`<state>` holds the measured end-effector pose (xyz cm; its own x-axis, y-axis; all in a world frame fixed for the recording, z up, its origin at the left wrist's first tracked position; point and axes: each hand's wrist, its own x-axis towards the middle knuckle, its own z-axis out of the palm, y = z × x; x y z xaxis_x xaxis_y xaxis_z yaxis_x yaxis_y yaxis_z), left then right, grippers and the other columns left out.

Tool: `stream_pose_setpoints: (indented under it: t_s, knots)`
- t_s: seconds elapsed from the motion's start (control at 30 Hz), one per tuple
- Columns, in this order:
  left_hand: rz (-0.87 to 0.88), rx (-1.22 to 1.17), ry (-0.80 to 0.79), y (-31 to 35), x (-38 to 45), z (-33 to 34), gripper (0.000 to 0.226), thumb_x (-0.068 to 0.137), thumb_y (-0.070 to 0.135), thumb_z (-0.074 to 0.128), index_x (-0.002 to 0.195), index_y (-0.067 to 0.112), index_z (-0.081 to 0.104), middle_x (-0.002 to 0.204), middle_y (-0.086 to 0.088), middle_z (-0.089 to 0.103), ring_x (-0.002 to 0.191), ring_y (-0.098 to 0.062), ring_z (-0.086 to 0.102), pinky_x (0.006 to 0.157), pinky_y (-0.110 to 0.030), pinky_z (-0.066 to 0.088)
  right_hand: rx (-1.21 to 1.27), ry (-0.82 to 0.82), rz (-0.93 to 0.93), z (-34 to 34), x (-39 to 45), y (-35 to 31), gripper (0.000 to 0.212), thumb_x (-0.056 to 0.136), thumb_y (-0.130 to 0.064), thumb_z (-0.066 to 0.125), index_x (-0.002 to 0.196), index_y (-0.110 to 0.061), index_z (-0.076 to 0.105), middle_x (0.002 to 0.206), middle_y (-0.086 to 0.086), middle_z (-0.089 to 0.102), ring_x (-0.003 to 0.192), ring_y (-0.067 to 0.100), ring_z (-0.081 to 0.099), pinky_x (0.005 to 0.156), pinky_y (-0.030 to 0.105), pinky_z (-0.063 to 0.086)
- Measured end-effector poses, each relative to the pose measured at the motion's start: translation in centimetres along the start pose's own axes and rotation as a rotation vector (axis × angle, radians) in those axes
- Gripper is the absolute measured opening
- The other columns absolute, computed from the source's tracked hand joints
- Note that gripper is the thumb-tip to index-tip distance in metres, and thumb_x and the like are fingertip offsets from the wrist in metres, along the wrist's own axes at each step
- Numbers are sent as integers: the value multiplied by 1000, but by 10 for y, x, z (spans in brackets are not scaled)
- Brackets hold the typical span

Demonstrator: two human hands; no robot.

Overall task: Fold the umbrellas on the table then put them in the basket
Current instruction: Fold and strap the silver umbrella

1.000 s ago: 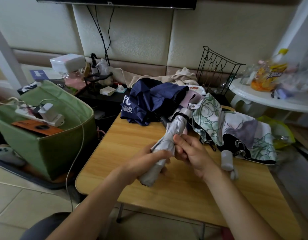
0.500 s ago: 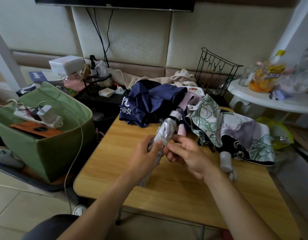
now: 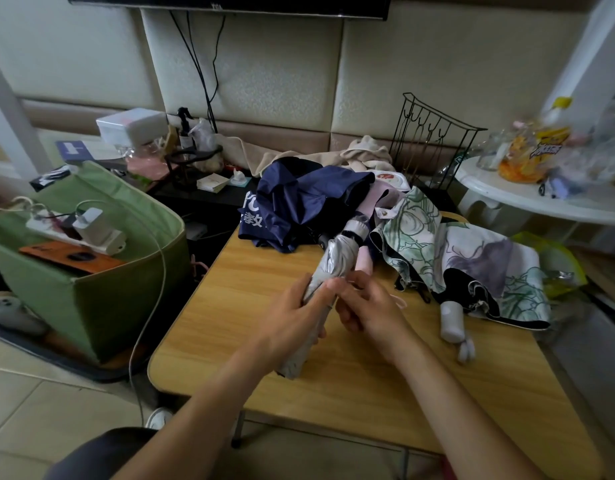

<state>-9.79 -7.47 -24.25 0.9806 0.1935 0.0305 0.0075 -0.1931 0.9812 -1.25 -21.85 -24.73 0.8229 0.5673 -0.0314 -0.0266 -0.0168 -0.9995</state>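
Note:
A rolled silver umbrella (image 3: pixel 337 258) lies slanted over the wooden table (image 3: pixel 351 393). My left hand (image 3: pixel 292 320) grips its middle. My right hand (image 3: pixel 368 310) pinches something small against the roll beside the left thumb; I cannot tell whether it is the strap. A navy umbrella (image 3: pixel 299 206) lies unfolded at the table's far edge. A floral green, purple and white umbrella (image 3: pixel 472 258) with a white handle (image 3: pixel 451 320) is spread at the right. A pink handle (image 3: pixel 363 259) shows behind the silver roll. The green fabric basket (image 3: pixel 108 303) stands on the floor at left.
A power strip with a charger (image 3: pixel 91 230) and an orange phone (image 3: pixel 70 256) rest on the basket's top. A black wire rack (image 3: pixel 434 140) stands behind the table. A white round table (image 3: pixel 548 199) with bottles is at right. A cable (image 3: pixel 153 306) hangs beside the basket.
My left hand slid up the silver umbrella and my right hand came in beside it at the roll. The umbrella's folds look tighter than a second ago.

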Motion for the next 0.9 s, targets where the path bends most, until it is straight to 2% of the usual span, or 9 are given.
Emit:
stream_pose_setpoints:
  t_s: [0.2, 0.27, 0.33, 0.43, 0.53, 0.67, 0.7, 0.8, 0.9]
  knots:
    - [30, 25, -31, 6, -5, -5, 44, 94, 57, 61, 104, 15, 65, 87, -16, 70, 59, -26, 68, 54, -38, 58, 56, -78, -14, 0, -1, -1, 39, 84, -50, 70, 96, -14, 66, 62, -1, 51, 55, 11, 42, 49, 22, 31]
    - [26, 14, -38, 9, -6, -7, 47, 96, 56, 60, 98, 9, 64, 85, -20, 69, 58, -29, 67, 52, -37, 57, 77, -108, -28, 1, -3, -1, 33, 89, -54, 72, 84, -21, 68, 62, 0, 51, 55, 12, 41, 49, 22, 30]
    - [26, 32, -24, 11, -7, -11, 50, 96, 56, 59, 93, 6, 63, 80, -20, 69, 56, -33, 68, 51, -38, 57, 79, -135, -50, 3, -4, -1, 40, 94, -61, 63, 80, -24, 66, 64, 2, 50, 56, 13, 41, 51, 23, 31]
    - [59, 170, 35, 11, -8, -16, 49, 98, 54, 59, 84, 7, 63, 67, -16, 67, 50, -30, 68, 47, -44, 58, 120, -124, -31, 4, -5, -4, 65, 93, -75, 45, 95, -13, 66, 75, 9, 56, 64, 17, 47, 59, 30, 35]
    - [125, 370, 121, 7, -9, -17, 39, 98, 50, 61, 78, 16, 63, 59, -6, 64, 45, -20, 64, 45, -43, 55, 149, -41, -79, -2, -3, -5, 83, 85, -80, 57, 118, -4, 59, 90, 14, 60, 72, 21, 52, 60, 30, 40]
    - [160, 710, 206, -2, -7, -9, 33, 91, 61, 58, 89, 28, 62, 69, 11, 63, 52, -4, 59, 47, -27, 51, 91, 50, -24, 3, -2, -1, 92, 68, -87, 68, 127, -16, 60, 101, 8, 72, 81, 24, 68, 64, 32, 54]
    - [164, 751, 213, -5, -7, -5, 34, 91, 62, 58, 94, 28, 62, 73, 12, 64, 55, -3, 60, 51, -27, 54, 48, 72, -19, 5, -1, 3, 87, 66, -87, 69, 125, -23, 60, 104, 6, 74, 86, 25, 72, 67, 33, 57]
    - [147, 749, 218, -10, -9, 5, 30, 92, 57, 60, 99, 27, 61, 79, 12, 65, 62, -3, 63, 58, -29, 59, 10, 162, -32, 12, 0, 7, 42, 79, -68, 67, 115, -47, 59, 112, 5, 74, 96, 20, 75, 73, 35, 60]
    - [93, 557, 191, -12, -6, 9, 29, 90, 55, 66, 93, 26, 61, 75, 8, 66, 59, -4, 62, 52, -23, 53, -43, 236, -84, 11, 3, 8, 39, 97, -51, 57, 125, -24, 56, 106, -1, 71, 88, -2, 71, 70, 20, 59]
